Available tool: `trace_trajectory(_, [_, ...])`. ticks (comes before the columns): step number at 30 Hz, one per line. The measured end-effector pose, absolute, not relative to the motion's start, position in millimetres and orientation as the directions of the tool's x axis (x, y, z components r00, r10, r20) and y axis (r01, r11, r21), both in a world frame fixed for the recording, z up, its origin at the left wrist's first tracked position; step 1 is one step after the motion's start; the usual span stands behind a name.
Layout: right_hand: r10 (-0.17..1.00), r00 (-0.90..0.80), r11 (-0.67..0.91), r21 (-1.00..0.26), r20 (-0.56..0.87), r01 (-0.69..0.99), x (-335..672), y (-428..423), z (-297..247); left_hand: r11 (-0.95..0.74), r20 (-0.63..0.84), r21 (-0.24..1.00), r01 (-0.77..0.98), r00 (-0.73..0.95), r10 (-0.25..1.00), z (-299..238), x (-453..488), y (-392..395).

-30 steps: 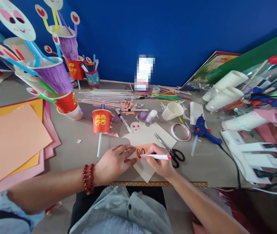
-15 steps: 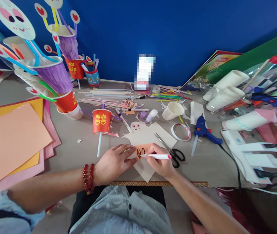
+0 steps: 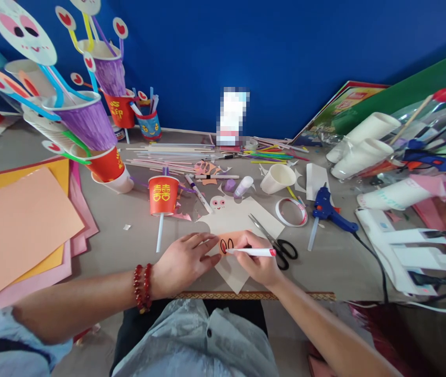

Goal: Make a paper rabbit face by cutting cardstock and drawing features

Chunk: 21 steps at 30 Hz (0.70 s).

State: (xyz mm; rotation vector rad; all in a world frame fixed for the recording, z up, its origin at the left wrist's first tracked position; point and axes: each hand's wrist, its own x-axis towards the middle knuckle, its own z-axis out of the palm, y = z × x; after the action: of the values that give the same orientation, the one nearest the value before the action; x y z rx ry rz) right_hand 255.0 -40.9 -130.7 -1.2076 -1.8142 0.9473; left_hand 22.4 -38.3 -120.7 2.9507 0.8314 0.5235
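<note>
My right hand point(image 3: 256, 262) is closed on a white pen with a red cap point(image 3: 252, 252), its tip resting on a small orange paper piece point(image 3: 231, 239) that carries two black ovals with red inside. My left hand point(image 3: 186, 259) lies flat with fingers stretched out, pressing the left edge of that orange piece and the beige paper point(image 3: 231, 277) beneath it. A red bead bracelet point(image 3: 143, 288) circles my left wrist. Black-handled scissors point(image 3: 278, 246) lie just right of my right hand.
An orange paper cup on a straw point(image 3: 163, 196), a blue glue gun point(image 3: 327, 209) with its cord, a tape roll point(image 3: 290, 212) and a white cup point(image 3: 276, 179) lie beyond. Coloured paper sheets point(image 3: 14, 225) sit left, decorated cup crafts point(image 3: 85, 120) back left, white cups point(image 3: 360, 144) right.
</note>
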Motion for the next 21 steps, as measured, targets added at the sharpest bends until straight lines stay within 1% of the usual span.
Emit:
trace_trajectory(11, [0.949,-0.248,0.282,-0.877,0.195,0.390,253.7,-40.6,-129.7,-0.857,0.311,0.126,0.499,0.801,0.512,-119.9,22.8,-38.3])
trace_trajectory(21, [0.947,-0.266,0.279,-0.875,0.181,0.397,254.1,-40.9,-128.6,-0.859,0.305,0.127,0.496,0.804,0.510,-120.3,22.2,-38.2])
